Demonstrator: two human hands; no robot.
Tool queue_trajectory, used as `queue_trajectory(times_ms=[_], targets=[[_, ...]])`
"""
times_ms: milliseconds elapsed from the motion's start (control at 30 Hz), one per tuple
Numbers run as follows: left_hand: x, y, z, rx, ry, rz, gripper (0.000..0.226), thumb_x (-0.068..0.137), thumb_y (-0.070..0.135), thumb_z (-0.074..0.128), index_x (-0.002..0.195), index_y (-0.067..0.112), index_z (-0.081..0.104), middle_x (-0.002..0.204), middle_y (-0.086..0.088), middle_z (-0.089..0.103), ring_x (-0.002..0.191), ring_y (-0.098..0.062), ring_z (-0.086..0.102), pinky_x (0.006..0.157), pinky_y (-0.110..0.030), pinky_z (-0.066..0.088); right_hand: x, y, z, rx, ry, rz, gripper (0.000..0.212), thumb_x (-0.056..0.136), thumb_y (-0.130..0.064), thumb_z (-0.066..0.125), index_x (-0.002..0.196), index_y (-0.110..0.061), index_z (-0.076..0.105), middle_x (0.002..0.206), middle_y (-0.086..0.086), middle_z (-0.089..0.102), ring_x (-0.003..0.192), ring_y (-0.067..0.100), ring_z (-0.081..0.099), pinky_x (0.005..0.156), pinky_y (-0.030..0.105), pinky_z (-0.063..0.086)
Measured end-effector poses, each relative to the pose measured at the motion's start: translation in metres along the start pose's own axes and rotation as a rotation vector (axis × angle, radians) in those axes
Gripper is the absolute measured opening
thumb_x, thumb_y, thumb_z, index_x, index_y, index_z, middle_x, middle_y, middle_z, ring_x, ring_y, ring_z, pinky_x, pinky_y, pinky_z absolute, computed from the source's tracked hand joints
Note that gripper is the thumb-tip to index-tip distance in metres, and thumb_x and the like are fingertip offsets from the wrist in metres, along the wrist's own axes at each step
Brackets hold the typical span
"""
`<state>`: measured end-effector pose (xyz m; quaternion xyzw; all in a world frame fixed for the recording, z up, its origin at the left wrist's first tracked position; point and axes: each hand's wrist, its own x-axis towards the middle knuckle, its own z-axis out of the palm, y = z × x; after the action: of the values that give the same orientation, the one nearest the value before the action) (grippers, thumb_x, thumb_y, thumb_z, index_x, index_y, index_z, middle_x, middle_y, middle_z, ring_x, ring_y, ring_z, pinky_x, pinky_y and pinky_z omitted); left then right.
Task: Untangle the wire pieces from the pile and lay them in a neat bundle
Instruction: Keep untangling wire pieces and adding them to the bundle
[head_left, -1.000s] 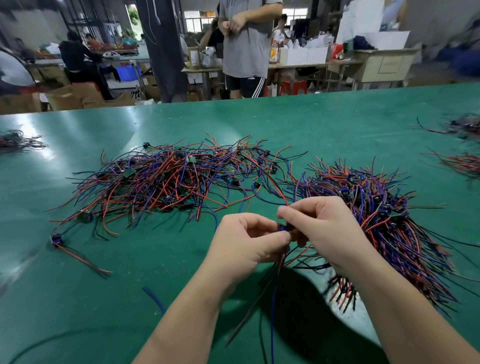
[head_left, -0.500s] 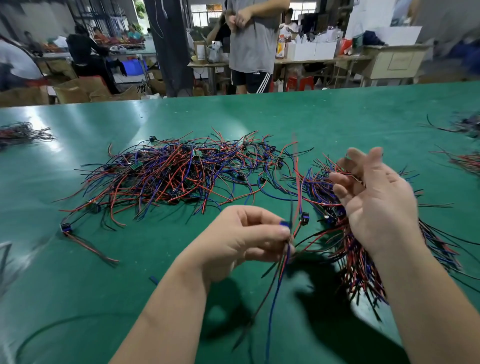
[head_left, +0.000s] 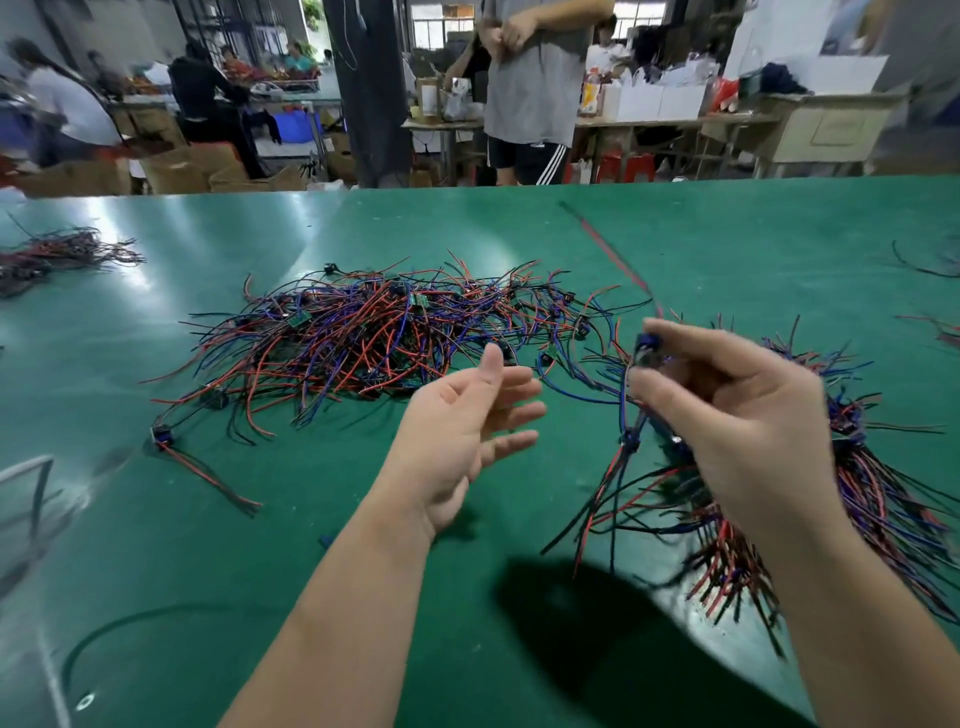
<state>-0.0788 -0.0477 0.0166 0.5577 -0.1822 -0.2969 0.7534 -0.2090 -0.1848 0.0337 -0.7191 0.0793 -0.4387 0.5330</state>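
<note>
A tangled pile of red, blue and black wire pieces (head_left: 363, 338) spreads across the middle of the green table (head_left: 727, 239). To its right lies a more ordered bundle of the same wires (head_left: 883, 499). My right hand (head_left: 743, 415) pinches a wire piece (head_left: 626, 441) by its small blue connector at the top, and the wires hang down over the near end of the bundle. My left hand (head_left: 467, 426) hovers empty beside it, palm turned inward, fingers relaxed and straight.
One loose wire piece (head_left: 202, 467) lies at the pile's near left. Other wire heaps sit at the far left edge (head_left: 57, 254) and far right edge (head_left: 935, 260). A person in a grey shirt (head_left: 535, 88) stands past the table's far edge.
My left hand has let go of the wire piece and opened. My right hand, open half a second ago, now pinches that piece and holds it up over the bundle.
</note>
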Motion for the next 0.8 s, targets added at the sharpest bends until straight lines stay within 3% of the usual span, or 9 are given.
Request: queue_trajectory(times_ms=[67,100,133,200,267,333,500,700,800], targets=[[0.010,-0.005,-0.018,0.528,0.262,0.128,0.015,0.088,0.035,0.065,0.083,0.023,0.071,0.086,0.012,0.072,0.084,-0.008,0.062,0.070,-0.016,0.048,0.006,0.000,-0.012,-0.001,0.197,-0.014,0.031,0.077,-0.008,0.076,0.101,-0.028,0.073,0.081,-0.004,0.074,0.067,0.009,0.064,0.066,0.016,0.053],[0.014,-0.009,-0.027,0.871,0.369,0.149,0.009,0.087,0.034,0.064,0.090,0.028,0.070,0.104,0.009,0.068,0.101,-0.011,0.057,0.083,-0.021,0.044,0.009,0.002,-0.018,-0.040,0.288,0.001,0.032,0.078,-0.010,0.076,0.104,-0.027,0.071,0.081,-0.008,0.074,0.068,0.007,0.065,0.067,0.015,0.053],[0.017,-0.014,-0.035,1.136,0.414,0.098,0.016,0.086,0.036,0.062,0.101,0.034,0.067,0.128,0.001,0.057,0.121,-0.018,0.046,0.098,-0.028,0.037,0.012,0.005,-0.024,-0.109,0.353,0.038,0.035,0.078,-0.013,0.076,0.110,-0.027,0.069,0.082,-0.010,0.074,0.069,0.004,0.065,0.069,0.014,0.053],[0.020,-0.024,-0.045,1.350,0.430,-0.071,0.034,0.086,0.037,0.060,0.121,0.041,0.057,0.155,-0.013,0.019,0.142,-0.029,0.012,0.113,-0.044,0.014,0.018,0.015,-0.035,-0.334,0.377,0.184,0.049,0.079,-0.022,0.074,0.126,-0.025,0.060,0.101,-0.004,0.073,0.085,0.003,0.065,0.083,0.022,0.053],[0.021,-0.026,-0.048,1.372,0.472,-0.103,0.042,0.087,0.035,0.059,0.127,0.043,0.051,0.158,-0.017,-0.001,0.144,-0.031,-0.003,0.115,-0.049,0.005,0.019,0.021,-0.042,-0.610,0.306,0.308,0.061,0.080,-0.028,0.071,0.137,-0.025,0.050,0.137,0.009,0.051,0.122,0.019,0.052,0.106,0.040,0.040],[0.022,-0.025,-0.052,1.356,0.539,-0.061,0.043,0.087,0.034,0.059,0.128,0.045,0.050,0.158,-0.015,-0.006,0.144,-0.032,-0.005,0.114,-0.050,0.005,0.017,0.018,-0.039,-0.683,0.271,0.306,0.061,0.080,-0.028,0.069,0.138,-0.027,0.047,0.146,0.011,0.035,0.134,0.026,0.037,0.113,0.043,0.029],[0.026,-0.023,-0.063,1.369,0.583,-0.020,0.031,0.091,0.036,0.054,0.122,0.039,0.056,0.154,-0.002,0.026,0.140,-0.027,0.018,0.114,-0.050,0.010,0.010,0.008,-0.024,-0.623,0.232,0.259,0.048,0.083,-0.022,0.065,0.129,-0.030,0.053,0.137,0.003,0.038,0.126,0.015,0.042,0.108,0.034,0.032],[0.031,-0.025,-0.064,1.371,0.599,0.009,0.024,0.095,0.034,0.048,0.114,0.033,0.064,0.108,0.003,0.063,0.108,-0.022,0.051,0.103,-0.046,0.026,0.009,0.007,-0.018,-0.603,0.213,0.220,0.040,0.084,-0.017,0.064,0.122,-0.029,0.058,0.127,0.001,0.041,0.122,0.016,0.043,0.106,0.033,0.035],[0.032,-0.023,-0.058,0.888,0.553,0.108,0.016,0.092,0.029,0.057,0.098,0.026,0.072,0.082,0.008,0.068,0.075,-0.011,0.059,0.075,-0.025,0.044,0.006,0.005,-0.014,-0.583,0.257,0.111,0.032,0.084,-0.012,0.063,0.109,-0.031,0.063,0.123,0.000,0.045,0.114,0.013,0.048,0.094,0.012,0.036]])
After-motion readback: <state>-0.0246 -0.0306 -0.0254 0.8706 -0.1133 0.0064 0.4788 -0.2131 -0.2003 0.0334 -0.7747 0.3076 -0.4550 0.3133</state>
